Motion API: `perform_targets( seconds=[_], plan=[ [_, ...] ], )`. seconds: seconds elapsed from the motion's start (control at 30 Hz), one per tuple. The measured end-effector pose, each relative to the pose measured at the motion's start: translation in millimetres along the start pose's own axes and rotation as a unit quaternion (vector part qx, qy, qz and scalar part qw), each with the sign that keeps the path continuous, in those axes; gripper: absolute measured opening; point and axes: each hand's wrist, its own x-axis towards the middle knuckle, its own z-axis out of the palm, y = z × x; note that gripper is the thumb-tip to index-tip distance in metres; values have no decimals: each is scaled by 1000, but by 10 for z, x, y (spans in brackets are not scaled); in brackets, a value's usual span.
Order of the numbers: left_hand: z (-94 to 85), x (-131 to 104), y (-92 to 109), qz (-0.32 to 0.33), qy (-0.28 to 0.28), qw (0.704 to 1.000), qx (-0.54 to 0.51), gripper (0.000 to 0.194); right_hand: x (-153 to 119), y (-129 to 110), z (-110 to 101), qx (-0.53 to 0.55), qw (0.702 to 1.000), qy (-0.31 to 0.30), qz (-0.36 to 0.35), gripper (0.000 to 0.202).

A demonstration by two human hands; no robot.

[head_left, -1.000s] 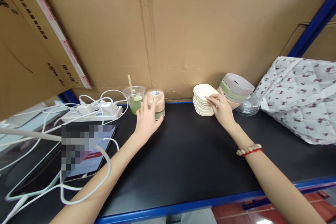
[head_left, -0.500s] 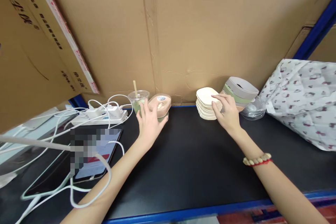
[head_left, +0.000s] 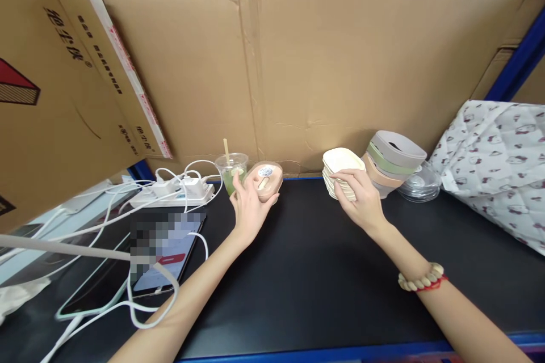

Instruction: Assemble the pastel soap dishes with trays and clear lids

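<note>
My left hand (head_left: 249, 212) is at the pink lidded box (head_left: 269, 180), its fingers over the left side and its thumb along the front right edge. The box has a clear lid with a round sticker, and my hand hides its lower part. Close behind those fingers stands a clear plastic cup (head_left: 231, 163) with green contents and a straw. My right hand (head_left: 360, 199) is in front of the stack of cream-coloured square dishes (head_left: 340, 159). Its fingers are bent with a gap to the thumb, and nothing shows between them.
Stacked grey, green and peach boxes (head_left: 394, 150) stand right of the dishes, beside clear plastic lids (head_left: 421, 184). A patterned quilted bag (head_left: 498, 164) lies at the right. Left are a power strip (head_left: 170, 195), cables and a tablet (head_left: 170, 266). Cardboard (head_left: 298, 68) walls the back.
My left fingers have closed in around the pink box, which now appears slightly tipped. My right hand has shifted left and lower before the dishes. The camera view has tilted up a little.
</note>
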Motion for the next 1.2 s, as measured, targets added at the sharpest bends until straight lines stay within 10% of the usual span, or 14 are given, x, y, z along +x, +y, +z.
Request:
perform_targets(
  seconds=[0.3, 0.53, 0.7, 0.9, 1.2],
  plan=[
    [-42, -82, 137, -17, 84, 973, -212, 66, -54, -101, 29, 180, 968, -110, 136, 27],
    [-84, -222, 211, 103, -91, 904, -404, 68, -62, -165, 23, 428, 828, -236, 274, 74],
    [20, -256, 231, -43, -168, 848, -502, 72, 6, -183, -33, 527, 689, -329, 373, 72],
    [122, -360, 291, -236, -170, 762, -579, 70, 43, -472, 13, 537, 580, -277, 546, 75],
    [18, -359, 345, -264, -247, 663, -655, 52, 74, -565, -4, 539, 544, -269, 583, 69]
  ],
)
